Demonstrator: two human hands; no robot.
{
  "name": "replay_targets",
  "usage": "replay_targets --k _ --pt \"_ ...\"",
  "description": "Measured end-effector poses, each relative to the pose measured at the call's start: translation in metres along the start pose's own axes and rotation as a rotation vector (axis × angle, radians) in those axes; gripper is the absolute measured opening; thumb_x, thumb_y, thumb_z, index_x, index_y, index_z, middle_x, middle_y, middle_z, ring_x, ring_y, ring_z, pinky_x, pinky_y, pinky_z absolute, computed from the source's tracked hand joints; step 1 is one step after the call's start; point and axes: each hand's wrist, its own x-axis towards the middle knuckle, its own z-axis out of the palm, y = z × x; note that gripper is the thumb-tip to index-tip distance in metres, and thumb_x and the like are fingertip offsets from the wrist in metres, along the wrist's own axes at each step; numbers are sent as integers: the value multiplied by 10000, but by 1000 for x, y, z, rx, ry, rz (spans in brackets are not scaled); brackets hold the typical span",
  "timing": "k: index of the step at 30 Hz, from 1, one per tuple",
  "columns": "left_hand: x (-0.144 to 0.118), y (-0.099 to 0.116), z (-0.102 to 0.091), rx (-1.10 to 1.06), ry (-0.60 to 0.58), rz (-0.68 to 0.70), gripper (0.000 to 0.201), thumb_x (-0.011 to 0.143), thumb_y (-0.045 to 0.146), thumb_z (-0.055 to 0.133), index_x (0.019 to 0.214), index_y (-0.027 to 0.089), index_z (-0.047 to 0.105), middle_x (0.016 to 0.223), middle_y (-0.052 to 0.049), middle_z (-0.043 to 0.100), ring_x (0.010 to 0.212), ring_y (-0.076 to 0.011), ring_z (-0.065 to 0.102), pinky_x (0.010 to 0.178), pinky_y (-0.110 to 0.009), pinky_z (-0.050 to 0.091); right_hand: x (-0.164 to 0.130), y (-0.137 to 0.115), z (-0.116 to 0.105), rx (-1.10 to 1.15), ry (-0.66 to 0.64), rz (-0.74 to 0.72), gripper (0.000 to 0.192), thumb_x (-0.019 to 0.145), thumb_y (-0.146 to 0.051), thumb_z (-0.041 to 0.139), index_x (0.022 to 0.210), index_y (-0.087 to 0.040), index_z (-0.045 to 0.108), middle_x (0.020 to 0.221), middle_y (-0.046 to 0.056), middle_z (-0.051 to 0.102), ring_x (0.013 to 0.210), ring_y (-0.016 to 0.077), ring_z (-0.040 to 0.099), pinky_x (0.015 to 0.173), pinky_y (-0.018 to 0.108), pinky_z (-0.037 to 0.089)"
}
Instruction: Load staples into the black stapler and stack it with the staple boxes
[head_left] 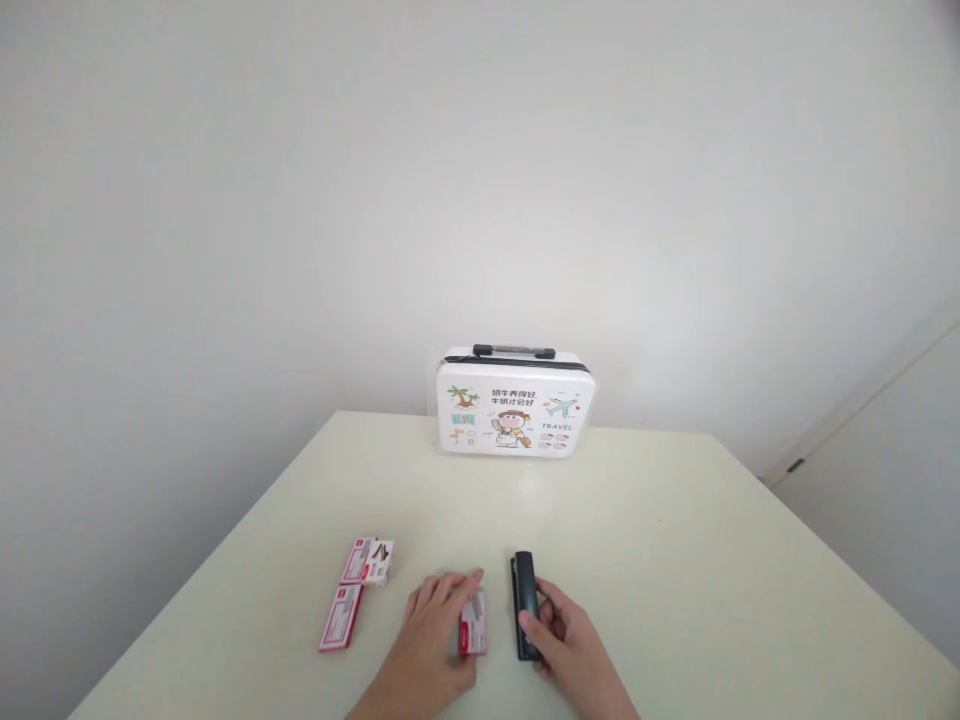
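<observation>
My right hand (566, 640) is closed around a dark stapler (525, 605), which lies lengthwise away from me, thumb on its near end. To the left of it, my left hand (431, 645) holds a small red-and-white box (474, 625) at the table top, fingers along its left side and far end. The fingers cover part of this box. Farther left lie two flat pink-and-white boxes, a near one (341, 618) and a far one (354, 560). A small white box (379, 564) with a dark picture on it overlaps the far one.
A white carrying case (517, 410) with cartoon prints and a black handle (514, 351) stands upright at the far edge of the pale table (637, 520). Behind it rises a plain wall (480, 180).
</observation>
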Motion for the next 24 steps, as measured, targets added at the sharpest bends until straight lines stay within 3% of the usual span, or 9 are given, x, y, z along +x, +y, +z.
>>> replay_targets --k 5,14,16,18,20,21,23,24 --pt "3 12 23 3 68 -48 987 658 233 610 1602 248 325 1482 -49 550 1342 -301 433 1196 -426 236 3 -1 22 66 -21 -47 729 864 -632 675 1394 -152 536 723 -62 417 564 110 440 414 227 468" --pt "3 0 44 -26 188 51 976 669 189 666 1582 309 344 1478 -44 572 1338 -311 467 1187 -492 276 -3 -10 27 48 -41 -76 700 879 -654 636 1383 -171 578 691 -70 409 509 94 364 390 216 369" --pt "-1 0 41 -36 228 65 907 714 230 687 1561 318 375 1528 -49 519 1387 -316 432 1192 -503 292 -4 -11 27 40 -25 -89 693 876 -653 637 1372 -171 594 697 -60 436 533 108 387 428 231 358" --pt "-10 -6 34 2 346 35 662 802 273 645 1448 329 516 1553 -47 479 1422 -317 400 1194 -520 300 -5 -11 26 30 1 -98 675 874 -644 644 1356 -172 613 704 -50 457 574 123 413 494 248 364" --pt "-23 -20 24 90 539 -128 433 883 314 563 1313 302 612 1541 -74 467 1416 -341 398 1178 -566 305 -4 -10 25 5 19 -102 657 874 -630 652 1340 -167 630 709 -44 462 620 136 431 563 264 376" --pt "-30 -30 19 139 638 -266 411 903 345 537 1302 277 609 1526 -104 462 1397 -366 406 1156 -599 317 -4 -10 24 -10 19 -99 653 876 -623 652 1340 -164 632 711 -42 463 638 141 435 587 270 379" --pt "-44 -51 10 218 737 -573 532 932 415 495 1429 227 497 1507 -165 436 1346 -419 422 1077 -645 373 -3 -9 23 -31 11 -95 648 881 -614 649 1341 -158 633 716 -39 462 655 147 439 611 278 378" --pt "-50 -61 8 246 725 -658 576 943 434 471 1477 220 443 1477 -173 451 1306 -423 448 1039 -638 406 -3 -8 23 -36 6 -95 646 885 -612 645 1343 -157 632 719 -38 460 657 148 440 614 280 377"
